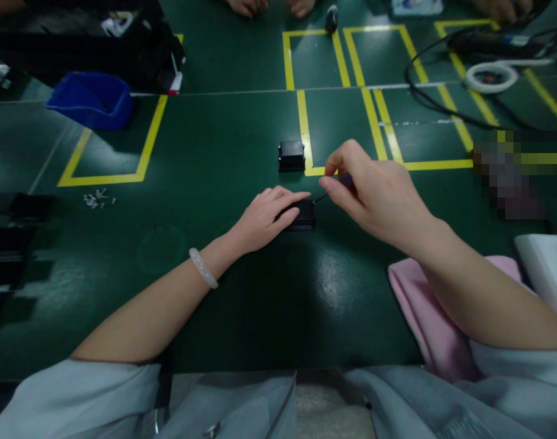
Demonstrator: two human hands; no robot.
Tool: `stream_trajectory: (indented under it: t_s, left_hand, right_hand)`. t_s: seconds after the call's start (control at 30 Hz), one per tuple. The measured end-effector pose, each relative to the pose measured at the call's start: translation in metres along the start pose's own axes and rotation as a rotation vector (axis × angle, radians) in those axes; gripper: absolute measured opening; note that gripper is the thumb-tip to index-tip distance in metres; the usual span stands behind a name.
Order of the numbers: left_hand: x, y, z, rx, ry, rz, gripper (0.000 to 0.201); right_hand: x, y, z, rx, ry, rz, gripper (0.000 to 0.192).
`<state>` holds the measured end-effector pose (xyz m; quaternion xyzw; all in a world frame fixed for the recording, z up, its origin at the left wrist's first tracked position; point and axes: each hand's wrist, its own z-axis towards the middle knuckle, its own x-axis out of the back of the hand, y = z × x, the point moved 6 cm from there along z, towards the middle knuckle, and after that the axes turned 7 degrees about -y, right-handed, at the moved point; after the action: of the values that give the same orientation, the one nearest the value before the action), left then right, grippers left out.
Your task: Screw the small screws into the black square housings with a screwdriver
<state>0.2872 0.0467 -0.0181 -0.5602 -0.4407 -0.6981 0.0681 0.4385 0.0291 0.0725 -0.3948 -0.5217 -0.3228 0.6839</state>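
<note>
My left hand (270,216) lies over a small black box (307,216) on the green table, thumb along its near side and fingers across its top, gripping it. Part of the box is hidden under this hand. In my right hand (374,189) is a screwdriver (347,180), pinched by its dark handle. Its thin shaft slants down to the left, and the tip meets the box's far right corner. Just beyond stands a second small black box (291,155) with shiny bits at its sides, touched by neither hand.
Loose screws (97,199) lie in a pile on the left, near several black parts (8,244) at the edge. Farther back is a blue bin (93,100). A pink cloth (415,292) lies under my right forearm. Black cables (415,91) loop at the back right. Other people's hands (246,6) rest across the table.
</note>
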Motion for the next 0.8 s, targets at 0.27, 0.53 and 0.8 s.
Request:
stream_trajectory:
  t_s: [0.27,0.53,0.8]
  left_hand:
    - [-0.0002,-0.0005,0.0000,0.018,-0.011,-0.016,0.045]
    - [0.0000,0.0004,0.0008,-0.001,-0.006,0.003,0.045]
    - [-0.0008,-0.0012,0.0010,-0.006,0.005,-0.004,0.044]
  right_hand:
    - [0.0010,0.0012,-0.0011,-0.034,0.022,0.017,0.030]
    - [-0.0022,0.0017,-0.0007,-0.013,0.010,-0.008,0.027]
    - [-0.0010,0.0007,-0.0007,0.001,0.035,-0.009,0.028]
